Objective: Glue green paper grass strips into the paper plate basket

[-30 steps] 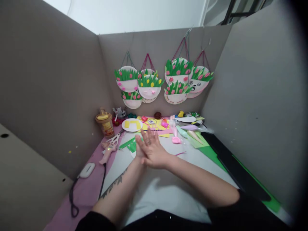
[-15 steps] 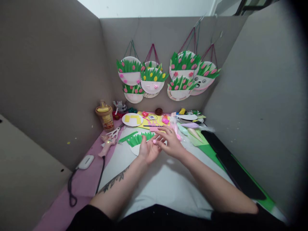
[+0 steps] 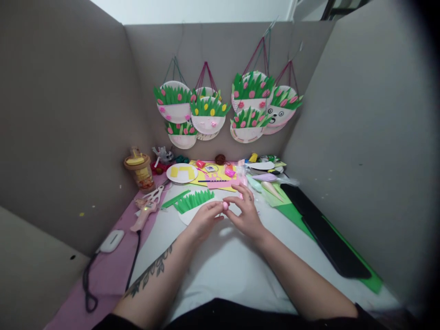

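A small pink ball (image 3: 225, 206), perhaps of modelling clay, is pinched between both hands above the white table cover. My left hand (image 3: 208, 220) is closed, its thumb and fingertips touching the ball from the left. From the other side, the thumb and index finger of my right hand (image 3: 245, 215) grip it, with the other fingers raised and curved. Behind my left hand lies a white paper plate piece with green paper grass (image 3: 194, 200), partly hidden by that hand. A green paper strip (image 3: 176, 199) is beside it.
A pink glue gun (image 3: 146, 211), scissors (image 3: 156, 196) and a lidded cup (image 3: 140, 172) stand left. Farther back are a paper plate with yellow pieces (image 3: 182, 173) and a dark pencil-like stick (image 3: 213, 181). Piping bags (image 3: 264, 177) and a black board (image 3: 326, 233) lie right. Plate baskets (image 3: 209, 112) hang behind.
My left hand has turned from an open palm, where the pink ball was touched by the right fingers, to a pinch. The ball is now held between both hands' fingertips. The view shifted slightly right.
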`<state>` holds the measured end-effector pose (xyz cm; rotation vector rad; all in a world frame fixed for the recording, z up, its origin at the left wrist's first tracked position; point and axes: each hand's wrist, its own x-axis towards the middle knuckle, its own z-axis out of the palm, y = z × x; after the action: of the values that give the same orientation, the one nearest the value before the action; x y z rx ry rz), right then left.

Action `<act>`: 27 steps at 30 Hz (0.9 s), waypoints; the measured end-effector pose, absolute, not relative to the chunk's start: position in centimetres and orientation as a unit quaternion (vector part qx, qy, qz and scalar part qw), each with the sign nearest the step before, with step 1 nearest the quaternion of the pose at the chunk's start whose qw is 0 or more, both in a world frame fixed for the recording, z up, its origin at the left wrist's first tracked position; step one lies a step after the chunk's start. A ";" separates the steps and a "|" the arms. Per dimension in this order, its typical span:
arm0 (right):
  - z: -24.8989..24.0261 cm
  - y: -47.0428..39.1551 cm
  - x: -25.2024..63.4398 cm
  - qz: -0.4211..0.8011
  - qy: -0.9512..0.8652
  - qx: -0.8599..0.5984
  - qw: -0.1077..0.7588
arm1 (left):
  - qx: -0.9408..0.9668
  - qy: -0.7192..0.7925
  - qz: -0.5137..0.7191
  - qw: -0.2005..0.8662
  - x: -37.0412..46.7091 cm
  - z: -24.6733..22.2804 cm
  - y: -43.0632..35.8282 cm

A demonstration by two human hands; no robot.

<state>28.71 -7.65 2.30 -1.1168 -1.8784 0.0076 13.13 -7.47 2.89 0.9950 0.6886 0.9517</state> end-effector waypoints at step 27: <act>3.4 -7.3 29.5 0.513 -0.576 -0.232 0.592 | 0.355 0.316 0.427 0.770 13.0 3.1 -7.2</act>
<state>29.54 -7.28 3.38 -0.5388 -1.3402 1.1939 12.96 -7.25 3.10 0.7696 0.6847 0.9259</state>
